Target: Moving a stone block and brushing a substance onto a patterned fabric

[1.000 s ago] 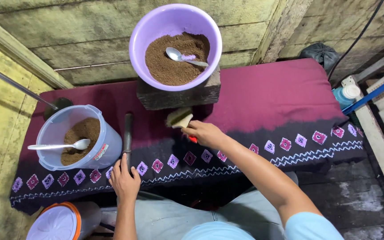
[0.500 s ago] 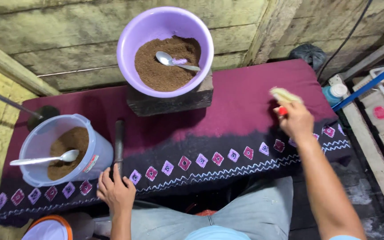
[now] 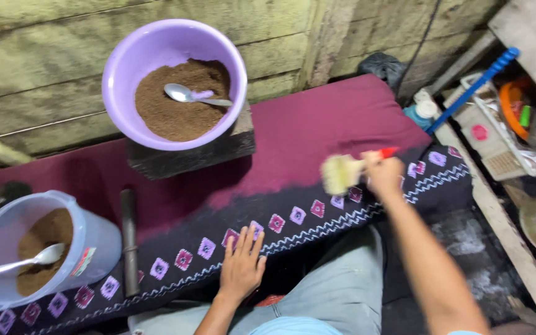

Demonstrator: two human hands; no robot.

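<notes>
— Two hands, and only one is holding anything. The right hand (image 3: 383, 175) has its grip closed round the red handle of a small brush (image 3: 341, 174), pale bristles pointing left, blurred, just above the dark patterned cloth (image 3: 317, 130) that covers the worktop.

— And the left hand (image 3: 242, 265)?

— Flat on the cloth near its front edge, fingers spread wide, nothing in it. It seems to pin the fabric down.

— What could go wrong, in your view?

— I'd say the cloth is the weak point. If the flat hand lifts, a brush stroke could drag the fabric, and the wooden block (image 3: 187, 155) under the purple bowl (image 3: 175, 80) sits on that same cloth. The bowl overhangs the block, so a tug might tip it and spill the brown powder (image 3: 178, 102) and the spoon (image 3: 193, 96) lying in it.

— Anything nearer the left side?

— A dark metal rod (image 3: 129, 239) lies just beside the clear tub (image 3: 38, 248), which also holds brown powder and a spoon. It could roll off the front edge if the cloth shifts.

— How is the right arm set?

— Stretched forward and nearly straight, forearm running up from the lower right, wrist turned inward toward the bristles.
</notes>
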